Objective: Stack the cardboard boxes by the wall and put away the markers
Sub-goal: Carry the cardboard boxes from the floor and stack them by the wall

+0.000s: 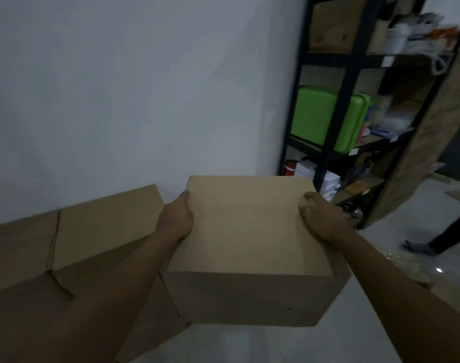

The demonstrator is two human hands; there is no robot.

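My left hand (177, 218) and right hand (318, 218) clasp opposite sides of a cardboard box (249, 247), beside another box (66, 247) along the wall (131, 100).

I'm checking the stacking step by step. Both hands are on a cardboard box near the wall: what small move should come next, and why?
Probably carry the held box leftward and set it atop the larger box by the wall. The left hand and right hand grip its sides, and that larger box's top looks flat and bare.
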